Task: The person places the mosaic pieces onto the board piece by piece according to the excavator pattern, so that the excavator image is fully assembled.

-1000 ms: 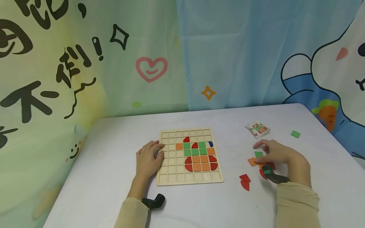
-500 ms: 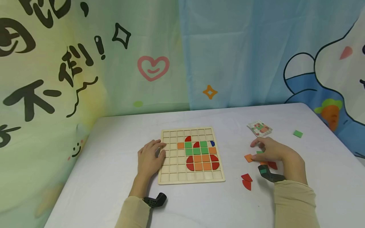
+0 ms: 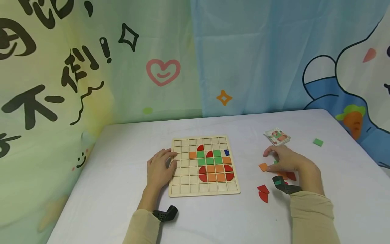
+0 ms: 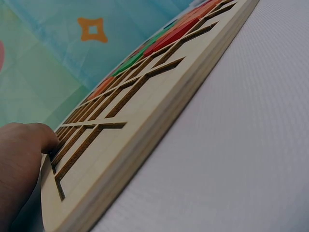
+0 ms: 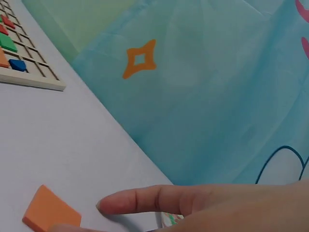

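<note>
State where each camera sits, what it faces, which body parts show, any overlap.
Head: on the head, facing forward and down at board and orange tile; left hand, right hand, sleeves show.
Left wrist: worn there, looking across the board to the backdrop; part of left hand shows.
Right wrist: worn there, looking past the orange tile to the backdrop; part of right hand shows.
Wrist views share: board, orange star.

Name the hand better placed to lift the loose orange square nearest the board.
Probably the right hand: its thumb is at the orange square. The left hand is farther away, touching the board on its left.
</note>
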A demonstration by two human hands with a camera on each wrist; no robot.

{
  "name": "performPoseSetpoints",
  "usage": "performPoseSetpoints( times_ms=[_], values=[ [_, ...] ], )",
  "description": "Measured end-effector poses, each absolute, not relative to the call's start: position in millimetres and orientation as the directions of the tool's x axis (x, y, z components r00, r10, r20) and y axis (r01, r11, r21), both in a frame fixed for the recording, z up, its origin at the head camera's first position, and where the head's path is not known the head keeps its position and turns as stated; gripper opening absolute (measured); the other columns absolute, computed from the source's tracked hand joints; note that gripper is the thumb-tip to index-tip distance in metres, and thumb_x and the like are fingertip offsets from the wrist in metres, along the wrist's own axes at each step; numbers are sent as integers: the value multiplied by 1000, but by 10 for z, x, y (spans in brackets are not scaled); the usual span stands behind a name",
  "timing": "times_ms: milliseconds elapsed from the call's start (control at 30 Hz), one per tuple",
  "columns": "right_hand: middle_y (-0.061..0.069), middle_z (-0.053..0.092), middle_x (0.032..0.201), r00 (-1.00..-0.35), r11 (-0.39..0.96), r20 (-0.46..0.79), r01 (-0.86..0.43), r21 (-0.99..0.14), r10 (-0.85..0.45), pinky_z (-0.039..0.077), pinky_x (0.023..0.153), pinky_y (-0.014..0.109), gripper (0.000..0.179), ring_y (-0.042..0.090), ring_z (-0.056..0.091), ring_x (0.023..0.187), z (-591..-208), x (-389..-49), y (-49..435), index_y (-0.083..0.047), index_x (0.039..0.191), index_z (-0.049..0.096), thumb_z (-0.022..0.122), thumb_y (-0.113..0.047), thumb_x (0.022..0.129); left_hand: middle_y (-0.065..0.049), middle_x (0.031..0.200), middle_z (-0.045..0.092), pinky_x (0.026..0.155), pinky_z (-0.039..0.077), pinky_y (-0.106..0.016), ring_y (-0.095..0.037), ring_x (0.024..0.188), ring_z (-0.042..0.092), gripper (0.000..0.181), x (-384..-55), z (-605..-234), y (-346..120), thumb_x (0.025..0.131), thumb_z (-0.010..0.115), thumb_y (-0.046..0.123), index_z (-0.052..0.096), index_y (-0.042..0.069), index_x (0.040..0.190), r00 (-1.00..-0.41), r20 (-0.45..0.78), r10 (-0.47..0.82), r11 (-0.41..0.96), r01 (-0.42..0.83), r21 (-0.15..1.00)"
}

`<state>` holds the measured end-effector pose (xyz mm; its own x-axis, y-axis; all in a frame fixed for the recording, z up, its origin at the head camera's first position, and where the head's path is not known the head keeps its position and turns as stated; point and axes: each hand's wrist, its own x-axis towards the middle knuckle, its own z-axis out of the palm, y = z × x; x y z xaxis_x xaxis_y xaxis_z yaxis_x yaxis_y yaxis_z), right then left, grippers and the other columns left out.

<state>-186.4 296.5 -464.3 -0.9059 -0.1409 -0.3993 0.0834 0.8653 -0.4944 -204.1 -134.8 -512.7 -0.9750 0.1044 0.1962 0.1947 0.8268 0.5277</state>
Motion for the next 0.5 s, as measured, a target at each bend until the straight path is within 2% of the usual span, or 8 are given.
performPoseSetpoints(
  times_ms=[300, 500],
  values=[
    [24, 50, 120, -937, 882, -308, 0, -471, -164, 36, 93, 66, 32, 41, 41, 113, -4633, -1947, 2687, -18, 109, 62, 74, -26, 81, 0, 136, 56, 108, 24, -52, -22, 135, 40, 29, -2045, -5139, -1354, 91, 55, 29, 66, 23, 117, -973, 208, 100, 826, 198, 528],
    [17, 54, 108, -959, 873, -214, -60, -484, -185, 40, 91, 56, 21, 34, 44, 103, -4707, -2048, 2468, -17, 101, 68, 74, -22, 81, 0, 136, 56, 108, 25, -52, -22, 135, 41, 29, -2046, -5129, -1351, 91, 55, 28, 66, 23, 117, -973, 205, 105, 825, 201, 529]
  ],
)
